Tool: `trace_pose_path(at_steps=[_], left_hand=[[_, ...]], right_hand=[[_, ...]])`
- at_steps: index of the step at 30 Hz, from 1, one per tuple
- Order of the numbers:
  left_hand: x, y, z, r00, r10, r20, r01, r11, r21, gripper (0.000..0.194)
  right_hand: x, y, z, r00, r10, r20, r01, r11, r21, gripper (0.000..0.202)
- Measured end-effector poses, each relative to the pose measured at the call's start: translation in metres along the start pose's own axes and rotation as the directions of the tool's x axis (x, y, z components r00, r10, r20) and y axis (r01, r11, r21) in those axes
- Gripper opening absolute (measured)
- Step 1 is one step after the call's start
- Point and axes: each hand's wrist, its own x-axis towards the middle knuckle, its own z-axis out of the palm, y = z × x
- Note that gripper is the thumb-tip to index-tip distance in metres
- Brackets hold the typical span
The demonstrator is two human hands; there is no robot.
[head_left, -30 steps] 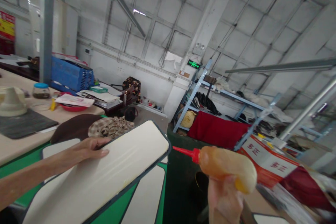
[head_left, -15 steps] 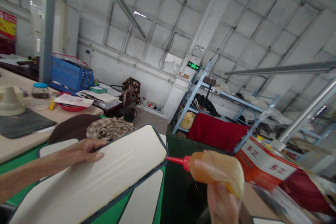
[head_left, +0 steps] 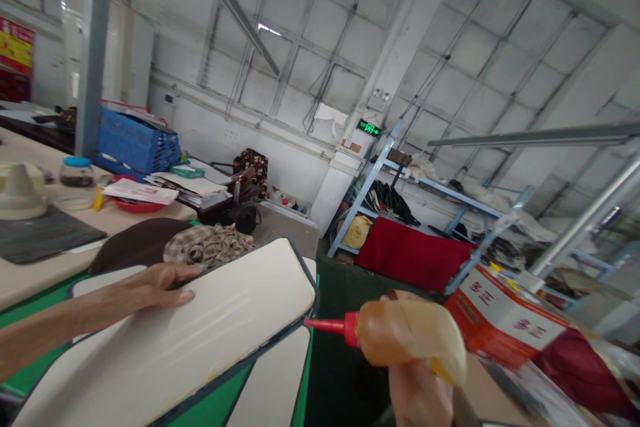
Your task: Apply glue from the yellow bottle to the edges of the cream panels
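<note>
1. Since a second ago, I see the bottle's red nozzle (head_left: 327,326) shifted left and down, its tip passing from off the held panel's right corner to the lower long edge; the held panel (head_left: 200,320) and the left hand (head_left: 165,285) have slid slightly left with it.
2. On my feed, the left hand is closed over the panel's far edge, thumb flat on the white face; its other fingers are mostly hidden.
3. The right hand (head_left: 417,387) is wrapped around the amber bottle (head_left: 405,333), which lies nearly level, nozzle pointing left. I can't tell how hard it squeezes.
4. The nozzle tip sits at the panel's dark rim, just below the rounded right corner; I can't make out whether it touches.
5. The held panel is tilted above the green desk (head_left: 207,408). A second panel (head_left: 273,380) lies along that desk's right edge, and a third (head_left: 110,278) is partly covered by the left forearm.
6. Beyond the green desk's far edge I have a checked cloth (head_left: 210,247); on the beige desk (head_left: 25,288) at left, a blue-lidded jar (head_left: 77,173) stands near a red bowl (head_left: 140,205).
</note>
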Motion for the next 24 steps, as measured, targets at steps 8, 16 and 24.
trace_pose_path(at_steps=[8, 16, 24], left_hand=[[0.001, 0.006, -0.008, 1.0, 0.016, -0.016, -0.015, 0.999, 0.037, 0.057], [0.003, 0.0, -0.014, 1.0, -0.003, -0.012, 0.003, 1.0, 0.029, 0.064], [0.006, -0.006, -0.001, 1.0, -0.008, 0.01, 0.009, 0.999, -0.05, 0.068]], right_hand=[[0.026, -0.02, 0.033, 0.996, -0.068, 0.056, 0.07, 0.997, -0.04, 0.084], [0.026, -0.001, 0.022, 0.99, -0.074, 0.123, 0.08, 0.996, -0.041, 0.065], [-0.013, 0.016, 0.025, 0.994, -0.109, 0.033, 0.11, 0.993, -0.034, 0.058]])
